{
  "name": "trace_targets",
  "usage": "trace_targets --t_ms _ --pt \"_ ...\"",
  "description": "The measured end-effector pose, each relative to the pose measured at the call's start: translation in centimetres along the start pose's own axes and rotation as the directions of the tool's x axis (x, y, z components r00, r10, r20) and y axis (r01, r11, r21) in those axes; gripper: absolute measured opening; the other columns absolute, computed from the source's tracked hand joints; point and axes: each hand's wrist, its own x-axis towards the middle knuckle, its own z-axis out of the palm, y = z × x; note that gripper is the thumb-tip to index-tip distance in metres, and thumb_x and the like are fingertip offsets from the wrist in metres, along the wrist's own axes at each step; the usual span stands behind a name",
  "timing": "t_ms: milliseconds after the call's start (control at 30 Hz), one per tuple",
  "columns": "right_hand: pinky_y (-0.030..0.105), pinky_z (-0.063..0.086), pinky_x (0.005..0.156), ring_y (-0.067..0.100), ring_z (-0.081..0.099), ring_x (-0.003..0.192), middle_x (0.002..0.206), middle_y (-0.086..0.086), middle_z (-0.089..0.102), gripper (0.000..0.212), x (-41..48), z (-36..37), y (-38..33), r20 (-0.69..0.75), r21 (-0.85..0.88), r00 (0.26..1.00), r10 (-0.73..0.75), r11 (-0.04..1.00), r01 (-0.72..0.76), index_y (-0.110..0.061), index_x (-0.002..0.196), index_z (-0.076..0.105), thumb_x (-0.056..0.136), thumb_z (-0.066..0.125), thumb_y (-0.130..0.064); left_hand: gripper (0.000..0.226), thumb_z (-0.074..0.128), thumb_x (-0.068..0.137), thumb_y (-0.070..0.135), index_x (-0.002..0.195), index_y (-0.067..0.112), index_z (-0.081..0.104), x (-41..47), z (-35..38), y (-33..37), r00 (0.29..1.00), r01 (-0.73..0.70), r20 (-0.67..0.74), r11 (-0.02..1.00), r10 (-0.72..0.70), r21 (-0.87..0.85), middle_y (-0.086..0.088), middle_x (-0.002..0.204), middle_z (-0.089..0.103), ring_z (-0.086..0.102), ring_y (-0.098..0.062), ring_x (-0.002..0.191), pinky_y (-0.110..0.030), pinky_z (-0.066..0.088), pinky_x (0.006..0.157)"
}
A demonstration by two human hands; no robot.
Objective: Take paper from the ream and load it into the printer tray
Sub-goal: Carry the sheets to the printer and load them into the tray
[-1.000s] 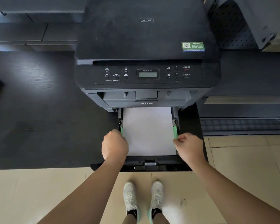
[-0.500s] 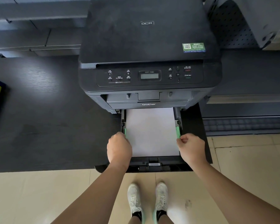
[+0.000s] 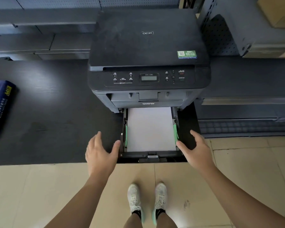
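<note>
A black printer (image 3: 146,46) stands on a dark table (image 3: 48,112). Its paper tray (image 3: 152,156) is pulled out toward me, and a white stack of paper (image 3: 150,129) lies flat in it between two green side guides (image 3: 175,131). My left hand (image 3: 100,153) is open just left of the tray, thumb close to the tray's left wall. My right hand (image 3: 196,150) is open at the tray's right side, thumb near the right green guide. Neither hand holds anything. A blue ream wrapper (image 3: 0,109) lies at the table's far left edge.
The table's front edge runs just below the tray, above a beige tiled floor (image 3: 39,195) where my white shoes (image 3: 146,199) stand. Grey perforated shelving (image 3: 220,35) and a cardboard box (image 3: 278,12) sit at the back right.
Both hands have let go of the green side guides, opened and moved outward from the tray. The view has shifted, so the blue ream shows more at the left.
</note>
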Motion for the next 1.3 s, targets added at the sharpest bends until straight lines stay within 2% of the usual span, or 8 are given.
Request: trace_targets --t_ms 167,300,400,633,833,967,1100,1300 --pt "0.044 0.034 0.114 0.020 0.030 0.144 0.160 -0.003 0.026 0.105 -4.2 -1.8 3.5 0.051 0.092 0.995 0.088 0.991 -0.093 -0.031 0.153 0.020 0.069 0.078 -0.053 0.102 0.073 0.081 0.048 0.157 0.022 0.010 -5.3 -1.7 -3.4 0.966 0.215 0.204 0.935 -0.161 -0.281 0.000 0.163 0.016 0.019 -0.018 0.149 -0.043 0.025 0.119" --pt "0.044 0.035 0.115 0.022 0.033 0.144 0.161 0.000 0.027 0.124 -5.9 -0.4 6.4 0.123 0.134 0.976 0.177 0.972 -0.193 -0.028 0.155 0.013 0.059 0.088 -0.049 0.116 0.082 0.071 0.047 0.156 0.028 0.005 -7.2 -0.6 -5.2 0.919 0.314 0.329 0.910 -0.219 -0.272 -0.001 0.159 0.029 0.031 -0.016 0.145 -0.043 0.035 0.113" --pt "0.040 0.039 0.112 0.022 0.045 0.136 0.153 0.006 0.043 0.108 -5.9 1.4 7.2 0.117 0.183 0.972 0.201 0.958 -0.220 -0.018 0.153 0.025 0.067 0.087 -0.038 0.114 0.083 0.067 0.048 0.155 0.032 0.012 -7.0 0.6 -5.7 0.902 0.335 0.372 0.898 -0.219 -0.286 0.001 0.156 0.036 0.040 -0.019 0.140 -0.039 0.039 0.109" --pt "0.024 0.045 0.094 0.022 0.066 0.113 0.116 0.009 0.072 0.043 -5.4 3.0 5.3 -0.087 0.215 0.988 0.130 0.971 -0.109 -0.007 0.120 0.065 0.082 0.077 -0.023 0.057 0.076 0.084 0.021 0.134 0.025 0.049 -5.7 2.2 -4.7 0.934 0.325 0.275 0.862 -0.228 -0.390 0.008 0.127 0.061 0.057 -0.018 0.124 -0.032 0.044 0.098" --pt "0.022 0.046 0.092 0.019 0.066 0.110 0.114 0.007 0.073 0.039 -1.2 2.7 2.8 -0.097 0.287 0.990 0.099 0.956 -0.068 -0.006 0.118 0.067 0.082 0.076 -0.019 0.037 0.074 0.085 0.020 0.118 0.028 0.060 -2.0 2.0 -1.8 0.940 0.315 0.266 0.844 -0.214 -0.434 0.014 0.109 0.072 0.065 0.001 0.103 -0.029 0.049 0.091" --pt "0.025 0.049 0.096 0.019 0.066 0.113 0.114 0.006 0.073 0.035 2.4 3.2 1.6 -0.093 0.331 0.990 0.102 0.941 -0.066 -0.007 0.113 0.068 0.082 0.075 -0.021 0.045 0.077 0.081 0.025 0.122 0.024 0.060 1.2 2.8 0.3 0.949 0.304 0.205 0.858 -0.237 -0.415 0.009 0.110 0.072 0.066 -0.012 0.106 -0.032 0.049 0.092" --pt "0.014 0.046 0.083 0.020 0.067 0.111 0.113 0.007 0.074 0.034 5.7 3.7 0.3 -0.144 0.279 0.987 0.067 0.960 -0.024 -0.008 0.109 0.067 0.082 0.074 -0.027 0.046 0.078 0.080 0.023 0.122 0.021 0.060 4.6 3.9 2.1 0.964 0.260 0.169 0.859 -0.205 -0.440 0.005 0.113 0.072 0.067 -0.013 0.108 -0.034 0.050 0.098" --pt "0.025 0.049 0.089 0.022 0.067 0.112 0.116 0.010 0.073 0.036 10.1 4.2 -1.7 -0.176 0.286 0.984 0.040 0.958 0.013 -0.006 0.113 0.066 0.085 0.072 -0.028 0.041 0.075 0.083 0.023 0.121 0.021 0.059 8.9 5.1 3.8 0.982 0.181 0.134 0.883 -0.135 -0.434 0.005 0.111 0.072 0.067 -0.014 0.103 -0.028 0.047 0.089"
